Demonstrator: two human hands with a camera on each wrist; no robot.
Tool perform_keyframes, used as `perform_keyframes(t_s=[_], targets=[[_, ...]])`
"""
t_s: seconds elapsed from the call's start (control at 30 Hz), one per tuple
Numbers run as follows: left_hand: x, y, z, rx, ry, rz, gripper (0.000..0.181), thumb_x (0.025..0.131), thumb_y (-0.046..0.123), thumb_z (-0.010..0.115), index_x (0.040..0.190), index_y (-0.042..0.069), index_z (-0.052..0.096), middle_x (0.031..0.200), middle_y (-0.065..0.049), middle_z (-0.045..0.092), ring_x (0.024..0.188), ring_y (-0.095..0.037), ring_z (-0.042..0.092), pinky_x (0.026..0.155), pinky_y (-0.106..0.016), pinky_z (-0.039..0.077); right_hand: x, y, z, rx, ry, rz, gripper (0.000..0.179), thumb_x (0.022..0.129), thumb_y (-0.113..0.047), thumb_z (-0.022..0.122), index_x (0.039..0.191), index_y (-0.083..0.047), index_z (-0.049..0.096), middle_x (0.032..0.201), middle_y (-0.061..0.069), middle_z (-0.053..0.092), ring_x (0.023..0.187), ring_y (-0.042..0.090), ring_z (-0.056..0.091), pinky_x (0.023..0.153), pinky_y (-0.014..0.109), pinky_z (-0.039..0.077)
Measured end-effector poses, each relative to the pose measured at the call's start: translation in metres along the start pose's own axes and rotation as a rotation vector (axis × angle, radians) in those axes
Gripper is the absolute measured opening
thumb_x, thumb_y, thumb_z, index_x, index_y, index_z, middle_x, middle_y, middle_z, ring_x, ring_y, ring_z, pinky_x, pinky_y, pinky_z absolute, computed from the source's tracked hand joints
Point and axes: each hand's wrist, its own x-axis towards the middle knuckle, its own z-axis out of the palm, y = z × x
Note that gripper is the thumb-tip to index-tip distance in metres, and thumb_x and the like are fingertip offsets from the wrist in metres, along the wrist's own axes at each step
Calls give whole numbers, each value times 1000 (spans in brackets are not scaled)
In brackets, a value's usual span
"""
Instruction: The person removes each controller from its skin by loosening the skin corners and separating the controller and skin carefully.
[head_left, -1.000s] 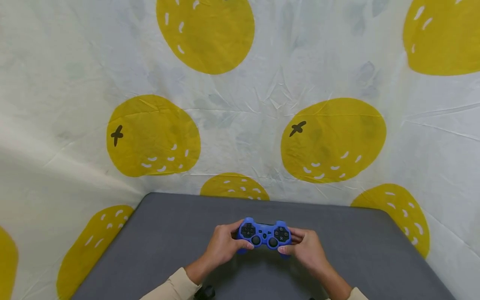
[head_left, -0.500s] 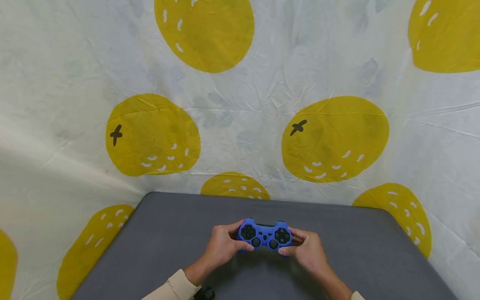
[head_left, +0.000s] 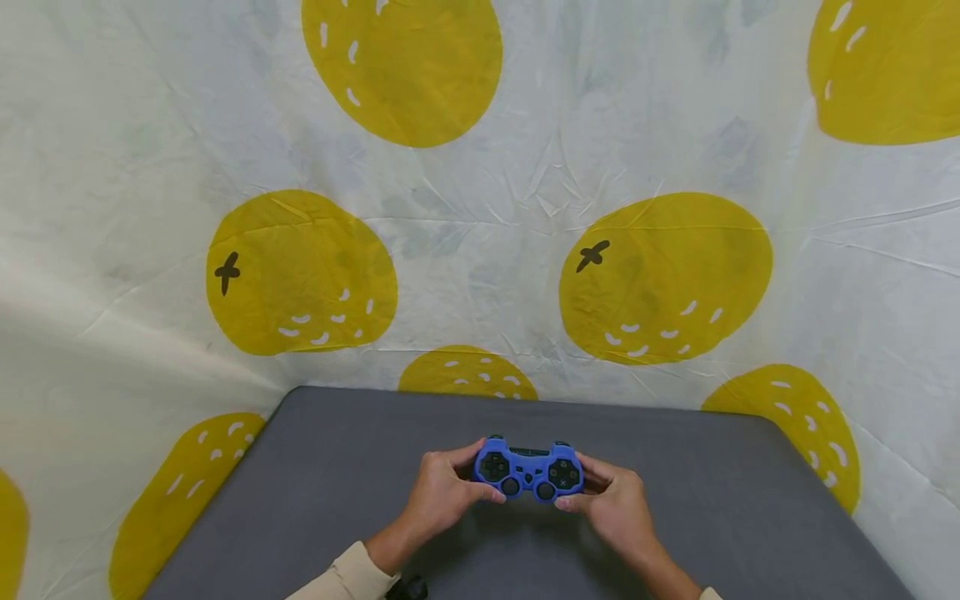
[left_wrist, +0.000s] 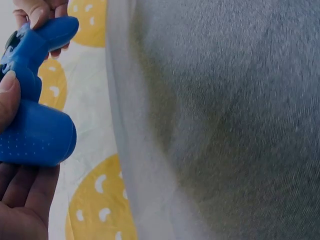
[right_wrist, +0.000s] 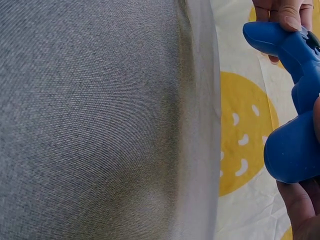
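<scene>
A blue game controller [head_left: 528, 472] with black buttons and two thumbsticks is held up over the grey table, its face toward the head camera. My left hand [head_left: 442, 492] grips its left end, thumb on the front near the lower edge and fingers behind. On the other end, my right hand [head_left: 617, 505] grips in the same way, thumb low on the front. In the left wrist view the controller's near handle [left_wrist: 37, 135] rests against the fingers. The right wrist view shows the opposite handle [right_wrist: 292, 150] between thumb and fingers.
The grey table [head_left: 360, 450] spreads beneath both hands. Behind it and at the sides hangs a white cloth [head_left: 480, 283] printed with yellow fruit. A small black object [head_left: 408, 587] shows by the left sleeve [head_left: 348, 575].
The controller has tilted slightly, showing more of its dark top edge between the shoulders. Both hands keep their grip in nearly the same place.
</scene>
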Motion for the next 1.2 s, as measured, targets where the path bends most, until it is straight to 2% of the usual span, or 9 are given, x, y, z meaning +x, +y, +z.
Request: perform_keyframes(t_s=[0.2,0.5,0.8,0.97,1.2], targets=[[-1,2,-3,-34,-28,7,80,65,18,99,136,2,67,121,-18,75,94,-10,76,71,-18,58,-3,0,0,27,18,-32,73,60,10,94,128,8,70,116,28,74,90,14,78,75,22,62],[-3,3,-6,-61,-38,36,77,67,17,98,137,5,67,128,-20,72,108,-26,76,77,-18,60,-6,3,5,39,60,-81,72,59,12,93,128,7,71,114,28,75,86,1,74,73,17,60],[-4,3,-8,-78,-34,40,75,67,15,98,136,8,69,129,-20,71,112,-29,75,81,-26,62,-10,3,6,44,99,-175,72,57,11,94,125,4,73,114,25,76,89,-4,72,75,14,59],[-3,4,-9,-75,-37,41,75,67,16,98,136,12,70,129,-19,71,113,-29,75,83,-29,63,-12,4,6,19,117,-262,71,57,9,95,125,1,74,117,23,76,93,-6,71,77,12,58],[-4,7,-10,-51,-39,66,74,68,19,98,136,13,70,127,-15,73,114,-27,74,88,-34,63,-11,9,7,13,162,-426,72,52,14,95,120,4,76,113,25,75,94,-10,70,79,10,57]])
